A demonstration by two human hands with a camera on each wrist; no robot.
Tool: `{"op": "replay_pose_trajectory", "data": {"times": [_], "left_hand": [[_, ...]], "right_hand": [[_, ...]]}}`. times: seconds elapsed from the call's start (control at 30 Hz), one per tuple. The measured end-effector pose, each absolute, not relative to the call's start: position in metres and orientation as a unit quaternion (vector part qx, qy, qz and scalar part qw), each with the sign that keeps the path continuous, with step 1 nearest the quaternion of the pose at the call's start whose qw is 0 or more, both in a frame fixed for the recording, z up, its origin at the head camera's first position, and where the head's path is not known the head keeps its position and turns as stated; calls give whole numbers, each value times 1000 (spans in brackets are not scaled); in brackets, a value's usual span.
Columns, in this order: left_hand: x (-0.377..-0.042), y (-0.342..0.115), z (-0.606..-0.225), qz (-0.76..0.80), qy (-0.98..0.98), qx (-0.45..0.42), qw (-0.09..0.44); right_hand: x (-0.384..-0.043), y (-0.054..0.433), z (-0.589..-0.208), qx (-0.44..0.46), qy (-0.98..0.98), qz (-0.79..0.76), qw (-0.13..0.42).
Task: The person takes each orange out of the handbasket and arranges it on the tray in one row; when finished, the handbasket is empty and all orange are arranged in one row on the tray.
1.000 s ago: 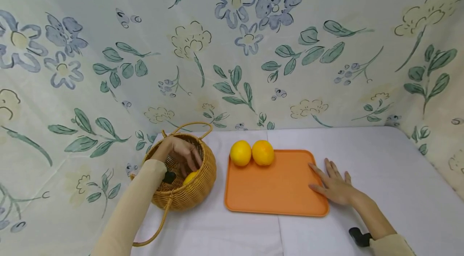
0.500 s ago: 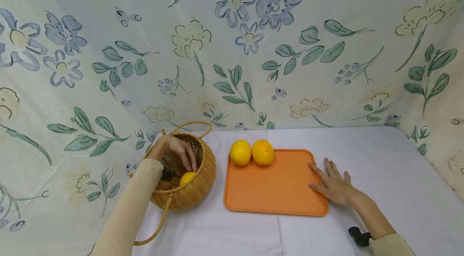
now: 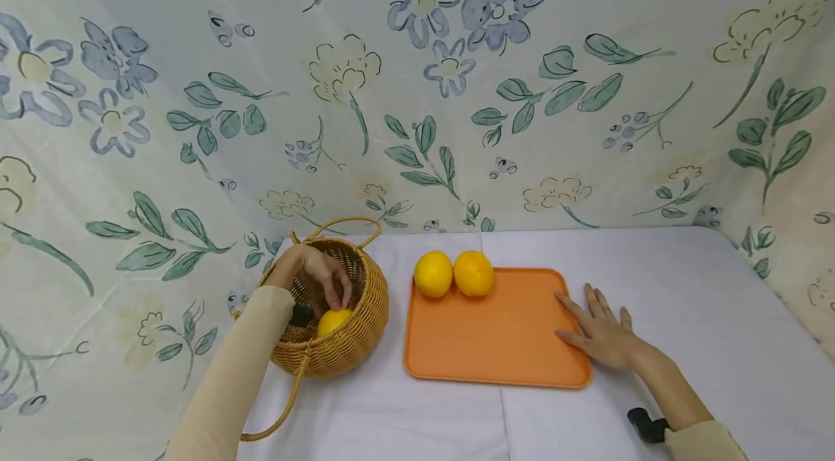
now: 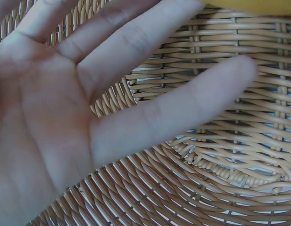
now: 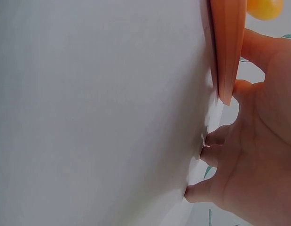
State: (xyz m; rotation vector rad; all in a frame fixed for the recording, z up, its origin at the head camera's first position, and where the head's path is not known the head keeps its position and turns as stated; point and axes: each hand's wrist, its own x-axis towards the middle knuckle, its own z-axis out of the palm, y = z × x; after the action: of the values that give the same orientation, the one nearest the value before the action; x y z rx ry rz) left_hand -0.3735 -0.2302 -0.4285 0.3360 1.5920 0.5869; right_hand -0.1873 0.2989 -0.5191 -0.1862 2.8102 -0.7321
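My left hand (image 3: 322,276) reaches down into a round wicker basket (image 3: 352,356). Its fingertips are right at a yellow-orange round fruit (image 3: 333,321), which looks like an orange. In the left wrist view the fingers are fairly straight and the thumb (image 4: 183,108) stands apart, with an edge of the fruit (image 4: 258,5) at the top. My right hand (image 3: 603,334) lies spread at the right edge of an orange tray (image 3: 502,345), thumb and index finger on the rim and the other fingers on the cloth. Two more oranges (image 3: 433,274) sit side by side at the tray's back left corner.
A white cloth (image 3: 450,425) covers the table. One basket handle (image 3: 277,425) hangs out toward the front; the other handle (image 3: 355,220) stands up at the back. A floral curtain (image 3: 417,84) closes off the rear and sides.
In the basket, the fruit has shifted a little left and toward me, with the left fingertips following it. The right hand and tray have stayed put.
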Motion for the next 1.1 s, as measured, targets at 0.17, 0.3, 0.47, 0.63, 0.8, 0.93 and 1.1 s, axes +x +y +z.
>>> {"op": "replay_pose_trajectory", "data": {"times": [0.17,0.3,0.47,0.63,0.8,0.93,1.1], "left_hand": [[-374,-231,-427,269,689,147,657],[-373,-231,-426,266,695,138,654],[-372,-230,-425,257,698,136,655],[-371,-231,-424,251,697,137,658],[-370,-231,-425,229,705,128,659],[-369,-232,-426,221,712,123,655],[-369,-233,-427,215,717,129,650]], "right_hand": [[-187,298,-518,-62,959,-250,116],[-187,298,-517,-62,959,-250,115],[-187,298,-517,-63,959,-250,114],[-187,298,-519,-63,960,-248,111],[-187,299,-520,-64,961,-247,109],[-187,299,-519,-65,960,-248,109],[-187,299,-519,-63,961,-245,110]]}}
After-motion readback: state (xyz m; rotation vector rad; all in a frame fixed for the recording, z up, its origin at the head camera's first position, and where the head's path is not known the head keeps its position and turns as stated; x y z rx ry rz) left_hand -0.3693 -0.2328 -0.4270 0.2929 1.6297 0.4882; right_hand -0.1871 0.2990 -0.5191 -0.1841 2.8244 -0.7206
